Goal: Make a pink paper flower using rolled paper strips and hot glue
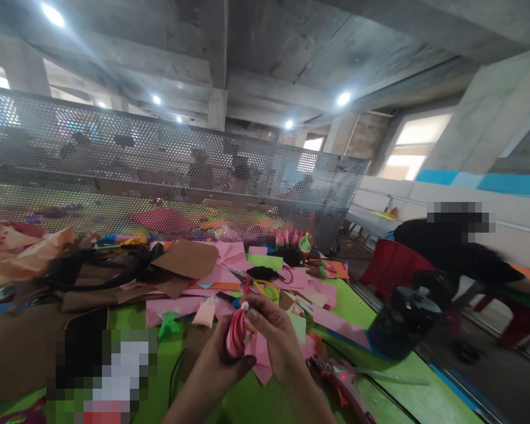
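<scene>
My left hand (216, 353) is wrapped round a pink swirl-shaped craft piece (237, 335), layered and pointed like whipped cream. At its tip sits a small white ball (244, 306), with the thumb and forefinger of my right hand (271, 327) pinched at it. Whether the ball is fixed to the swirl I cannot tell. To the right of my hands lies a pink hot glue gun (347, 386), its red light lit. Pink sheets (262, 359) lie just beneath my hands.
Brown sheets (188, 259), a black cable (265, 272) and finished-looking swirls (305, 241) crowd the green table (234, 400). A dark lidded container (401, 321) stands right. A perforated metal screen (168, 176) runs behind. A person (459, 259) sits at another table.
</scene>
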The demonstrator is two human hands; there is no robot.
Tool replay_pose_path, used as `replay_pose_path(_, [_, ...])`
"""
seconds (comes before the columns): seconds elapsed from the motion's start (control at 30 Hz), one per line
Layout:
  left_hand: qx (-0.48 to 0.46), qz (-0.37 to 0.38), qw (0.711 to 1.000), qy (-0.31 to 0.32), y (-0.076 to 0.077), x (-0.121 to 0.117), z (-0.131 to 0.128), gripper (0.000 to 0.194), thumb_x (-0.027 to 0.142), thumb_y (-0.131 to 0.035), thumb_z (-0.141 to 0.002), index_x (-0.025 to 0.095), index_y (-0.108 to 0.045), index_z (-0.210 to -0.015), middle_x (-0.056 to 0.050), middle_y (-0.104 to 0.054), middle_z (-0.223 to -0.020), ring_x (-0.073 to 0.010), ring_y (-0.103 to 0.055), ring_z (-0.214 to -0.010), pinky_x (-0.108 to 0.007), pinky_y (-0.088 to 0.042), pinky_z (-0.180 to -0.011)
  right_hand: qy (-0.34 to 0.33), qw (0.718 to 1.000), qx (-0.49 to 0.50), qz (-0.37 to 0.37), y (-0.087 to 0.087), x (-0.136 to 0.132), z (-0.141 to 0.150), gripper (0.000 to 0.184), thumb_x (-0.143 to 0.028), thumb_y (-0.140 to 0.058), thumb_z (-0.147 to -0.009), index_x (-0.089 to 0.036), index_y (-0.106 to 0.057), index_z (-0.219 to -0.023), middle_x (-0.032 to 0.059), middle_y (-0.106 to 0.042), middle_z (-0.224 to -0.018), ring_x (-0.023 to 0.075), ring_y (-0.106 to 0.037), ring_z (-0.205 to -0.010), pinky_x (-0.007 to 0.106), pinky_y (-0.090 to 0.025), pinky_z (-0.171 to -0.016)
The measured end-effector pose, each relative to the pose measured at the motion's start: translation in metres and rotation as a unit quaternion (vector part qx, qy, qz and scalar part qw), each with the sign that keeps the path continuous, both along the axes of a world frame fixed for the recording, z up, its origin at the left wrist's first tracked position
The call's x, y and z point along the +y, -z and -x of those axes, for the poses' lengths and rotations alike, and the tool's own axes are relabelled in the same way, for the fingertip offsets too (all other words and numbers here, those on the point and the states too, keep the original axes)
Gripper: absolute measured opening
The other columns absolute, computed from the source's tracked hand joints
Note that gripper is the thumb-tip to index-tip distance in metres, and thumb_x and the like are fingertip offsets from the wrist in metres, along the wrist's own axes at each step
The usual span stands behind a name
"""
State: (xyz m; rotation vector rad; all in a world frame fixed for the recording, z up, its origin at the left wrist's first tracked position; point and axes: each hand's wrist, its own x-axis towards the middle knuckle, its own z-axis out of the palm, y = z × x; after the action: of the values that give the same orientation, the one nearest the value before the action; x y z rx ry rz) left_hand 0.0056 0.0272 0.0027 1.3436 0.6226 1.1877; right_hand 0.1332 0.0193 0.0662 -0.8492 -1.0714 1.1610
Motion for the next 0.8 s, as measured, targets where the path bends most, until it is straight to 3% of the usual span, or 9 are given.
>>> replay_pose_path(0.17, [-0.06,0.028,0.996,0.063,0.005,0.0,-0.004,0.058,0.021,-0.079,-0.067,0.022,-0.051,-0.117,-0.005,-0.064,-0.106,-0.0224,-0.059,-0.099,-0.032,-0.046,-0.085,0.004,1.0,0.019,0.001,0.002,-0.001,0.0,0.024,-0.034,-0.084,-0.071,-0.015,-0.074,-0.083,-0.0006,-0.063,-0.067,0.0101,-0.053,-0.062,0.022,-0.041,-0.062])
replay_pose_path(0.33, [-0.12,0.088,0.982,0.115,0.004,-0.003,-0.003,0.064,0.02,-0.083,-0.064,0.025,-0.048,-0.118,0.001,-0.063,-0.091,-0.014,-0.06,-0.081,-0.022,-0.044,-0.069,-0.01,0.999,0.037,0.021,0.004,0.0,-0.002,0.028,-0.034,-0.083,-0.072,-0.016,-0.074,-0.092,0.0005,-0.064,-0.07,0.01,-0.052,-0.06,0.022,-0.041,-0.057])
replay_pose_path(0.47, [-0.124,0.13,0.973,0.142,0.005,-0.001,0.002,0.069,0.008,-0.077,-0.06,0.025,-0.05,-0.121,0.005,-0.062,-0.076,-0.0094,-0.055,-0.064,-0.018,-0.039,-0.056,-0.01,0.999,0.038,0.016,0.005,0.001,-0.003,0.025,-0.033,-0.084,-0.07,-0.017,-0.075,-0.088,-0.0002,-0.063,-0.069,0.0093,-0.051,-0.059,0.021,-0.041,-0.056])
replay_pose_path(0.63, [-0.174,0.144,0.954,0.195,0.005,0.008,0.013,0.075,0.008,-0.068,-0.054,0.022,-0.053,-0.126,0.003,-0.066,-0.065,-0.0114,-0.055,-0.053,-0.02,-0.037,-0.048,0.005,0.999,0.043,0.013,0.006,0.003,-0.004,0.039,-0.039,-0.084,-0.068,-0.023,-0.074,-0.103,0.0034,-0.069,-0.095,0.0137,-0.057,-0.076,0.026,-0.049,-0.069])
replay_pose_path(0.7, [-0.199,0.16,0.949,0.187,-0.001,0.008,0.018,0.068,0.009,-0.066,-0.057,0.022,-0.057,-0.123,0.001,-0.069,-0.067,-0.0128,-0.058,-0.056,-0.02,-0.039,-0.049,0.017,0.999,0.034,0.016,0.006,0.005,-0.005,0.037,-0.039,-0.085,-0.067,-0.023,-0.075,-0.099,0.004,-0.07,-0.098,0.0162,-0.059,-0.083,0.028,-0.05,-0.074])
replay_pose_path(0.8, [-0.226,0.184,0.949,0.121,-0.017,0.003,0.024,0.053,0.008,-0.069,-0.063,0.023,-0.066,-0.114,-0.002,-0.073,-0.081,-0.0138,-0.063,-0.069,-0.022,-0.048,-0.062,0.014,1.0,0.006,0.017,0.007,0.007,-0.007,0.031,-0.04,-0.084,-0.068,-0.022,-0.076,-0.092,0.0037,-0.07,-0.091,0.0176,-0.061,-0.084,0.029,-0.049,-0.076])
